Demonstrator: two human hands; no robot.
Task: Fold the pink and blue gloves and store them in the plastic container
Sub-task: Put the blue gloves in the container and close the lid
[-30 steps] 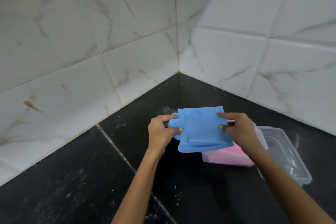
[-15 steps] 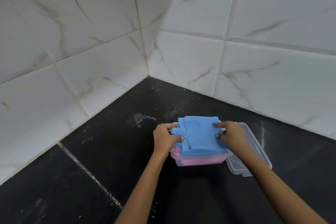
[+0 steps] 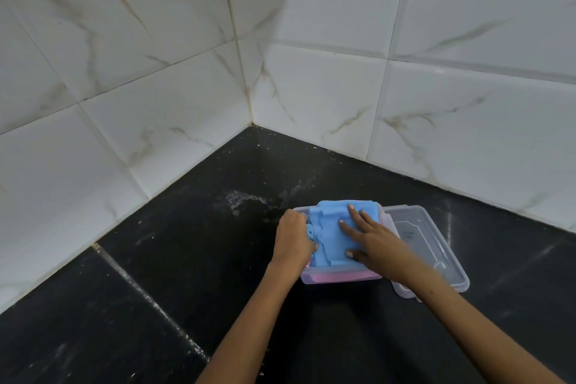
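Observation:
The folded blue gloves (image 3: 330, 227) lie on top of the pink gloves (image 3: 336, 277) inside the clear plastic container (image 3: 343, 280) on the black counter. My right hand (image 3: 371, 237) lies flat on the blue gloves with its fingers spread, pressing them down. My left hand (image 3: 294, 241) curls over the container's left side, its fingertips on the left edge of the blue gloves. The pink gloves show only through the container's front wall.
The container's clear lid (image 3: 436, 246) lies just right of the container, partly under my right forearm. White marble-patterned tiled walls (image 3: 311, 87) meet in a corner behind. The black counter (image 3: 156, 290) has a pale seam running diagonally at the left.
The blue gloves went from held above the container down into it. My right hand let go of its edge and now lies flat on top. The view shifted closer.

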